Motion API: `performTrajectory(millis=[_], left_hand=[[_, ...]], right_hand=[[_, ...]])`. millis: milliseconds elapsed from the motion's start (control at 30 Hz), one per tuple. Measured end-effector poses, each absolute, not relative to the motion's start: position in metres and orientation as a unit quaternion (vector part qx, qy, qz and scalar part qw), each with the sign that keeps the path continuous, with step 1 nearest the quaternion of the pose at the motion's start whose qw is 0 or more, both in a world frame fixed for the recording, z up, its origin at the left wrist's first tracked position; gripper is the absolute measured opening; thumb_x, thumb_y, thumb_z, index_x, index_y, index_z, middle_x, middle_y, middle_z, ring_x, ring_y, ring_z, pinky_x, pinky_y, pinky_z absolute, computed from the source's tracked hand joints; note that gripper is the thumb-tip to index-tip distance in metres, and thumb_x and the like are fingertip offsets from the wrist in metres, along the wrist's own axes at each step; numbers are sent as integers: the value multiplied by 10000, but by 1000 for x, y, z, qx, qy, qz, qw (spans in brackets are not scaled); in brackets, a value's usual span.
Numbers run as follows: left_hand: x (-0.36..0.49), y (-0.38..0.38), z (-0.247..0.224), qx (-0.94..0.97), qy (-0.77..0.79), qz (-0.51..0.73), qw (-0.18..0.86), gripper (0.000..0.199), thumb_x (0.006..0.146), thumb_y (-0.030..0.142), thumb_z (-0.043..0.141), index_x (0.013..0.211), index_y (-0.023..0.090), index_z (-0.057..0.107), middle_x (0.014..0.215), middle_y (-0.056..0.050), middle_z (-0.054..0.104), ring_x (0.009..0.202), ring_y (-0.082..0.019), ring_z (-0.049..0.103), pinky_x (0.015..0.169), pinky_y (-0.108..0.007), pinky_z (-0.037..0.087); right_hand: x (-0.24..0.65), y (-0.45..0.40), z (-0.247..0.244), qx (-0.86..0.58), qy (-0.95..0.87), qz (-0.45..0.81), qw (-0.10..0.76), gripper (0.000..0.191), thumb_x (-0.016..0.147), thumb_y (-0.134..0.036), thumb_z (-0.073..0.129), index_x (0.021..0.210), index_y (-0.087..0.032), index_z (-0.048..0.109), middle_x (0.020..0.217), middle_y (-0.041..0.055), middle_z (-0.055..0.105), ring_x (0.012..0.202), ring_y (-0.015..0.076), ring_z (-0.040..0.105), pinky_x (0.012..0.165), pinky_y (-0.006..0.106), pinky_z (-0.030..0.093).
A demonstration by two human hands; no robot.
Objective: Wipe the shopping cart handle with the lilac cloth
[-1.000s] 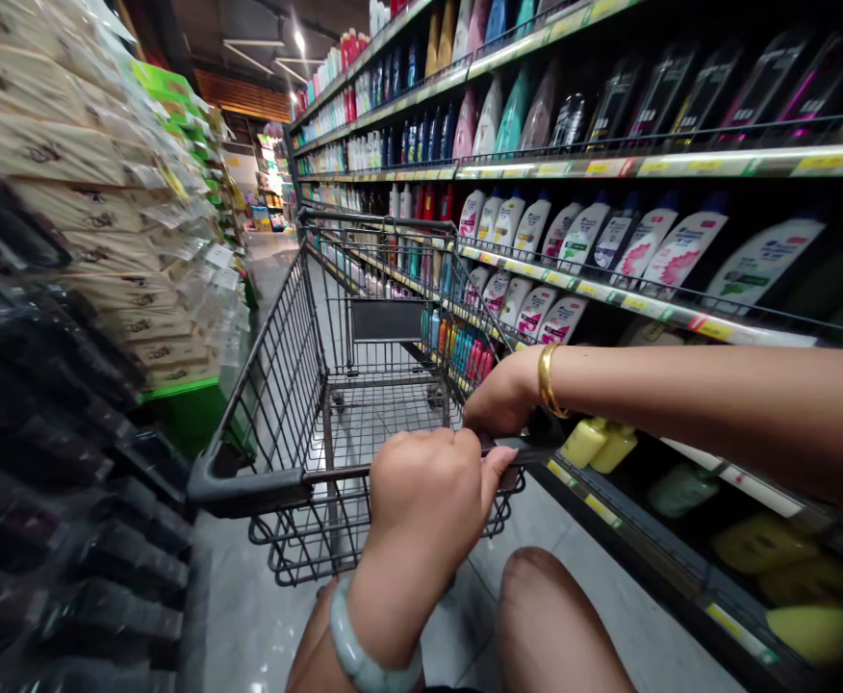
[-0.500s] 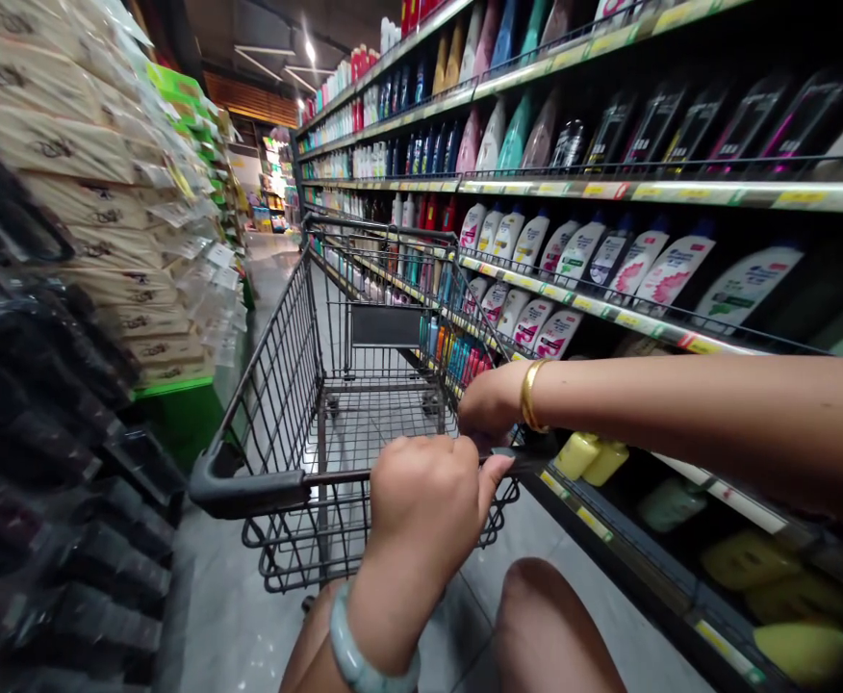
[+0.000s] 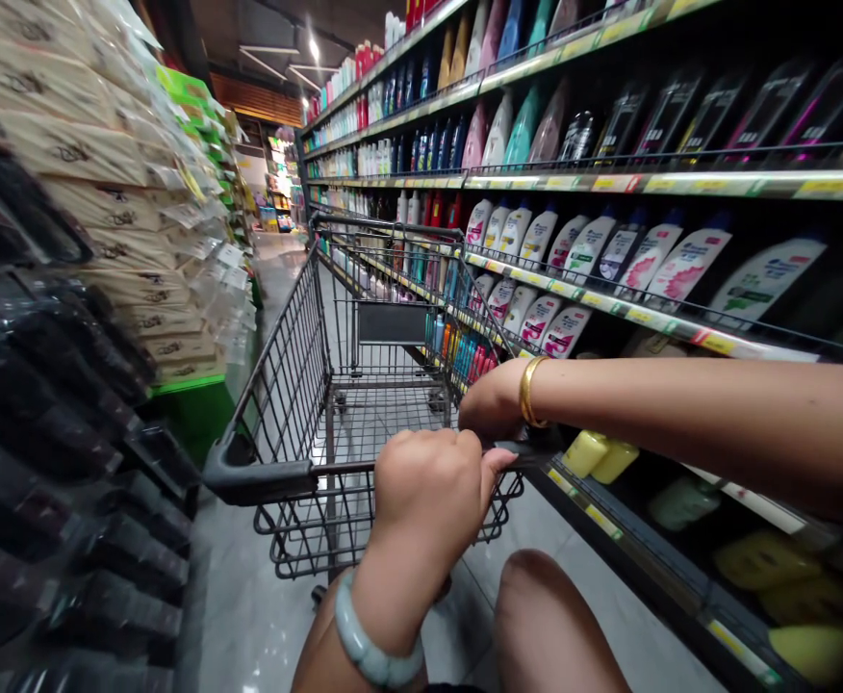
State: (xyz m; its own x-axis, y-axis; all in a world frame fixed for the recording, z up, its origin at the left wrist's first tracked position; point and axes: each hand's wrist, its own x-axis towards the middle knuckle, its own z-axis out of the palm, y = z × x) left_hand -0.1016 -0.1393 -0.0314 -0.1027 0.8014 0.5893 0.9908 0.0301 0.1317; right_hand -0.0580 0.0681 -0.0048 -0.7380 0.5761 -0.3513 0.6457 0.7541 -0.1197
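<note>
My left hand (image 3: 427, 491), with a pale green bangle at the wrist, is closed around the middle of the handle bar (image 3: 345, 469) of a dark wire shopping cart (image 3: 284, 346). Its thumb points right along the bar. Just beyond it, my right hand (image 3: 492, 399), below a gold bracelet (image 3: 528, 391), bends down over the right part of the same handle. Its fingers are curled and partly hidden by the left hand. Through the wire, the cart's basket shows its bare mesh floor and a dark panel (image 3: 393, 324) at the far end.
Shelves (image 3: 710, 183) packed with shampoo bottles (image 3: 688, 265) run along the right, close to the cart. At the left stand stacked beige packs (image 3: 96, 154) and hanging dark packages (image 3: 38, 404). Grey tiled floor (image 3: 277, 279) leads down the aisle. My knees show below.
The cart's left side and the shelves' contents sit slightly farther right in view. Both hands keep their places on the handle.
</note>
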Motion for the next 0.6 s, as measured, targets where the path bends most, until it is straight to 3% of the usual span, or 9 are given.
performTrajectory(millis=[100, 167, 233, 367, 467, 600], left_hand=[[-102, -140, -30, -639, -704, -241, 193, 540, 1030, 572, 453, 708, 215, 700, 670, -85, 716, 655, -253, 673, 608, -382, 312], [-103, -142, -29, -641, -707, -231, 193, 555, 1031, 588, 440, 717, 213, 703, 683, -83, 724, 666, -251, 679, 611, -382, 306], [-104, -144, -27, -644, -706, -223, 192, 579, 1038, 604, 403, 746, 213, 715, 712, -81, 738, 680, -252, 684, 616, -381, 299], [-108, -150, -24, -636, -717, -208, 196, 627, 1073, 545, 302, 770, 215, 741, 745, -83, 759, 678, -243, 678, 608, -373, 258], [-111, -149, -24, -623, -722, -204, 222, 619, 1082, 466, 298, 738, 218, 749, 752, -79, 771, 656, -227, 661, 604, -362, 230], [-118, -143, -27, -600, -699, -223, 318, 542, 1044, 380, 417, 596, 218, 675, 615, -47, 708, 556, -202, 590, 594, -361, 231]], right_hand=[[-57, 68, 20, 286, 952, -3, 111, 275, 646, -204, 882, 555, -185, 623, 741, 68, 720, 1028, 295, 710, 856, 360, 518], [-55, 64, 35, 233, 964, 99, 78, 290, 606, -167, 901, 560, -178, 615, 834, 92, 749, 1122, 319, 675, 917, 381, 485], [-51, 55, 43, 194, 969, 121, 94, 279, 610, -187, 903, 566, -187, 628, 771, 66, 735, 1013, 287, 696, 886, 374, 479], [-46, 32, 47, 243, 947, -72, 197, 210, 640, -191, 865, 570, -214, 669, 539, -29, 603, 651, 181, 634, 727, 321, 489], [-48, 24, 50, 279, 915, -118, 267, 194, 777, -249, 777, 610, -189, 699, 556, 2, 612, 619, 182, 615, 700, 337, 505], [-52, 25, 53, 179, 929, -33, 321, 215, 861, -306, 667, 738, -152, 752, 629, 17, 645, 680, 184, 628, 742, 348, 514]])
